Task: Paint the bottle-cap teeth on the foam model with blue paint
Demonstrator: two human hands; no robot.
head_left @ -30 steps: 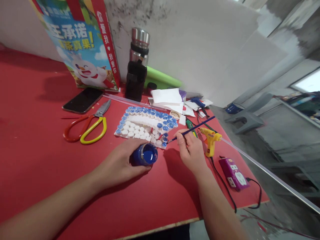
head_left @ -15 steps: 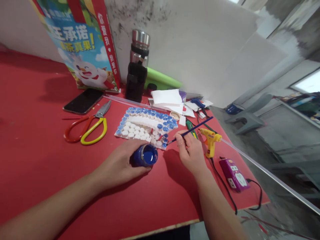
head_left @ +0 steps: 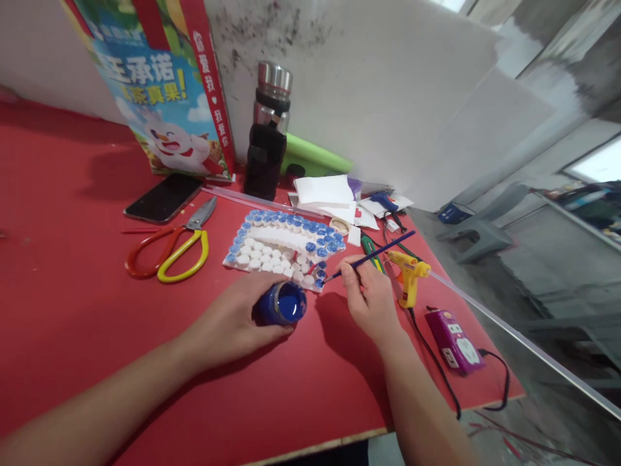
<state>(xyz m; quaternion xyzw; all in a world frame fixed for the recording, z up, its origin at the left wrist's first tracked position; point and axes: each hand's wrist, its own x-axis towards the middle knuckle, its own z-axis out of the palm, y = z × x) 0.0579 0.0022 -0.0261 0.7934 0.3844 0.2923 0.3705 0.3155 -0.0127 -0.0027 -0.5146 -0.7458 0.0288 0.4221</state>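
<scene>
My left hand (head_left: 247,317) is wrapped round an open jar of blue paint (head_left: 284,303), tilted so its mouth faces me. Pinched in my right hand (head_left: 369,291) is a thin blue paintbrush (head_left: 383,249). Its tip touches or nearly touches a blue disc at the near right corner of a white board (head_left: 262,234). Small round discs cover much of this board: blue ones (head_left: 310,226) along the far, left and right edges, white ones (head_left: 264,257) in the near left part.
Scissors (head_left: 182,243) and a phone (head_left: 163,196) lie left on the red table (head_left: 72,291). Behind stand a printed bag (head_left: 169,97) and a bottle (head_left: 266,136). A yellow glue gun (head_left: 408,275), a purple box (head_left: 453,343) and cords are at right.
Both hands have stayed nearly where they were, with the jar and brush still held. The view has shifted very slightly.
</scene>
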